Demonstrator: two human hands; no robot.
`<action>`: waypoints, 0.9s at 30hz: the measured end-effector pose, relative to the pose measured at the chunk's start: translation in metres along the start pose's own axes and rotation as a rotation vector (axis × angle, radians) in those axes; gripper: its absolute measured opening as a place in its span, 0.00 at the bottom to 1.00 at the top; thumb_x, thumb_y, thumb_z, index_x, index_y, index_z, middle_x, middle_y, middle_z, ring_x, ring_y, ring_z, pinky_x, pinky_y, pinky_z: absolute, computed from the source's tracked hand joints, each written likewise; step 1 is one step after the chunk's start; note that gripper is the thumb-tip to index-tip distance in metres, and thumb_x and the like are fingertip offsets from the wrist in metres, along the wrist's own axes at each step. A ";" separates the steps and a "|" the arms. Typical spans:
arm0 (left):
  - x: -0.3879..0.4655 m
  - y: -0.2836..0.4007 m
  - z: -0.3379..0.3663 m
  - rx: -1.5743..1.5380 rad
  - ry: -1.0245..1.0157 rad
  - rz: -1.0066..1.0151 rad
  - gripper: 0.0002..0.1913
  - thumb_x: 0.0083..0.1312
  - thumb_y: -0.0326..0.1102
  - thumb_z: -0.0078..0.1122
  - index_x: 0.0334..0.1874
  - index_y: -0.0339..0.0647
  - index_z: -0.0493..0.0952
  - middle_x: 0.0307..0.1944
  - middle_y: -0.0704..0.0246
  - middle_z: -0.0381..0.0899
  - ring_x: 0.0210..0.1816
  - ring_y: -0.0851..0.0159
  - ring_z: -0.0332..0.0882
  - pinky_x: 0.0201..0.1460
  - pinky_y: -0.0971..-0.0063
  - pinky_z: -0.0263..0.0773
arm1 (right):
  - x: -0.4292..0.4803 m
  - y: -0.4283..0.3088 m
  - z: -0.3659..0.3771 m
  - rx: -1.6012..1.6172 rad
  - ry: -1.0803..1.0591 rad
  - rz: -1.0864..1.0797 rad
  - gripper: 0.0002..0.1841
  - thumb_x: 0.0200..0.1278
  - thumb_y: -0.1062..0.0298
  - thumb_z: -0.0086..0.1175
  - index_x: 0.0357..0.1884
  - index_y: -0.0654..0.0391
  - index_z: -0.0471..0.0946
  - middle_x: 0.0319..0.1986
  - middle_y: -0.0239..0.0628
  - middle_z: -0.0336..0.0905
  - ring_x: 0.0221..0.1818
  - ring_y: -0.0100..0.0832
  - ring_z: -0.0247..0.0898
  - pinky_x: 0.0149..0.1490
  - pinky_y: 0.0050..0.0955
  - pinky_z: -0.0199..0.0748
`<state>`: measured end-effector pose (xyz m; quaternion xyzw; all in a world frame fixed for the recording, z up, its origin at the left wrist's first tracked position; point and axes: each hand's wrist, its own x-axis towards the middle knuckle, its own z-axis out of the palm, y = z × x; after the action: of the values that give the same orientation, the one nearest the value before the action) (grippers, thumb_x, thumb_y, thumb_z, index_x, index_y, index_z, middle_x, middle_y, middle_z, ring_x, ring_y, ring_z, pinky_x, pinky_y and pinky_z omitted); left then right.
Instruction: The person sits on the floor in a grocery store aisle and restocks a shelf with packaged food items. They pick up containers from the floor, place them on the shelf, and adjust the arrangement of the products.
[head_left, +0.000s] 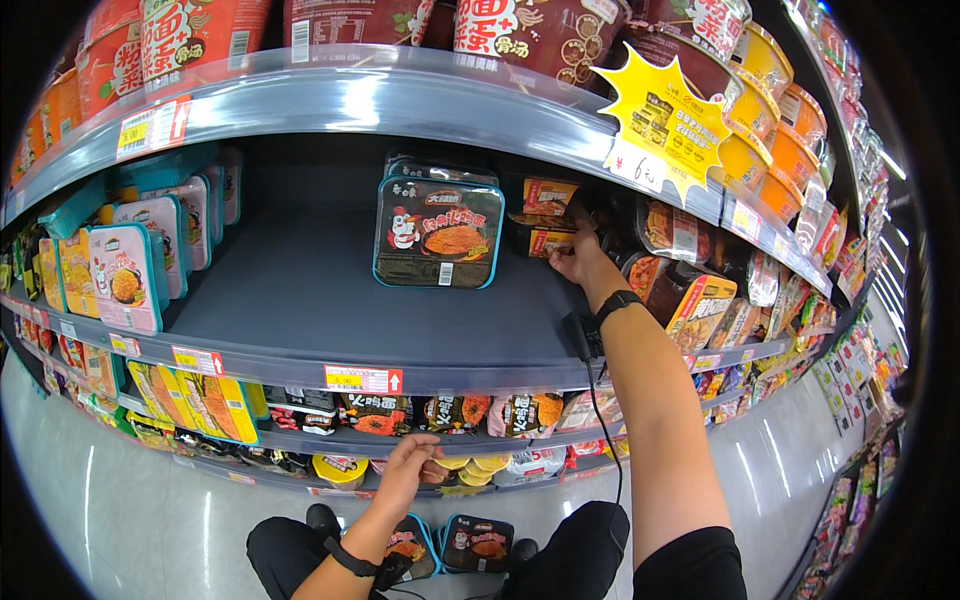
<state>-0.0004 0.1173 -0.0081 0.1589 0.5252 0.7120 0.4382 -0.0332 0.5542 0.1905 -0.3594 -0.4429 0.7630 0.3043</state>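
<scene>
My right hand (579, 253) reaches into the middle shelf against the right end of stacked black noodle boxes (550, 196) with yellow-and-red labels. Its thumb is by the lower box; the other fingers are partly lost in shadow, so a grip cannot be made out. Left of that stack, a black instant-noodle tray with a teal rim (439, 232) stands upright, with another behind it. My left hand (411, 466) hangs before the lower shelves, fingers loosely bent, nothing seen in it. Below it, two similar teal-rimmed trays (478, 544) rest between my legs near the floor.
Pink-lidded teal trays (124, 277) stand at the shelf's left. A clear-fronted shelf with noodle tubs (525, 34) overhangs, with a yellow starburst price sign (667, 124). More boxed noodles (701, 307) lie right of my arm. A black cable (606, 431) hangs beside my right forearm.
</scene>
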 end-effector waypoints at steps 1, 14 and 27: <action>0.001 0.000 0.000 0.003 -0.003 0.008 0.13 0.75 0.34 0.43 0.57 0.40 0.72 0.43 0.70 0.79 0.39 0.68 0.84 0.40 0.78 0.74 | -0.003 -0.002 0.000 0.007 -0.027 0.010 0.30 0.71 0.35 0.37 0.55 0.53 0.71 0.40 0.43 0.75 0.31 0.34 0.72 0.30 0.26 0.74; -0.003 -0.005 -0.002 0.017 0.021 0.059 0.13 0.76 0.36 0.45 0.56 0.40 0.73 0.42 0.67 0.79 0.36 0.70 0.82 0.36 0.78 0.75 | -0.086 0.002 -0.018 0.097 0.006 0.048 0.26 0.77 0.42 0.34 0.57 0.53 0.70 0.47 0.44 0.73 0.32 0.35 0.71 0.32 0.28 0.77; -0.007 -0.012 -0.007 0.039 0.027 0.078 0.12 0.76 0.37 0.46 0.55 0.42 0.73 0.41 0.70 0.78 0.35 0.71 0.82 0.35 0.78 0.75 | -0.162 0.008 -0.060 0.180 -0.075 0.206 0.28 0.75 0.45 0.43 0.61 0.61 0.60 0.44 0.52 0.66 0.32 0.37 0.69 0.34 0.30 0.77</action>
<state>0.0041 0.1087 -0.0200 0.1783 0.5382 0.7202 0.3999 0.1048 0.4519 0.2078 -0.3453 -0.3443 0.8398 0.2387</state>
